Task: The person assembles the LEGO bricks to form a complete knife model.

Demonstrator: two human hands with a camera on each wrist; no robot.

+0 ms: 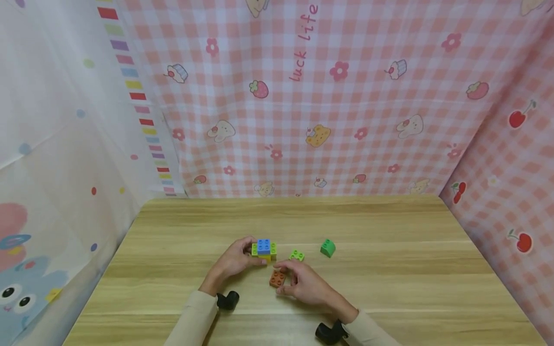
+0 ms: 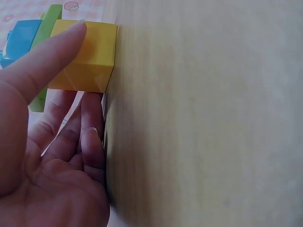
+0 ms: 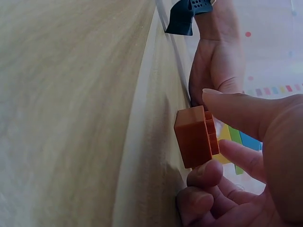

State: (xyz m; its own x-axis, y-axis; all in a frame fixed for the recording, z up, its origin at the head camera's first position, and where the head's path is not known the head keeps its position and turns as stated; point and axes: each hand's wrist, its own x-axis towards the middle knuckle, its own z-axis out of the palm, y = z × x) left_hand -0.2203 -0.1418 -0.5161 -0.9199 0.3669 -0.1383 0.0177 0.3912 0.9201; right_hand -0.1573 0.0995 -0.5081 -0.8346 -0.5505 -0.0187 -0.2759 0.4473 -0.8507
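Note:
My left hand (image 1: 235, 259) holds a small stack of toy building bricks, thumb on one side and fingers behind. A blue brick (image 1: 263, 246) tops the stack. Beneath it sits a wider lime-green brick (image 2: 46, 28), and the yellow brick (image 2: 90, 56) forms the base, close to the tabletop. Just in front of the stack is a brown-orange brick (image 1: 277, 279), studs up. My right hand (image 1: 303, 281) curves loosely around this brick. In the right wrist view its thumb stands off the brick (image 3: 194, 137), while a curled finger is right at the brick's lower end.
A lime-green brick (image 1: 296, 255) lies beyond my right hand's fingers. Farther right is a dark green brick with a rounded side (image 1: 328, 248). Everything rests on a wood-grain table (image 1: 389, 269), with a pink checked cloth (image 1: 303, 110) hanging behind it. Each wrist wears a black device (image 1: 228, 301).

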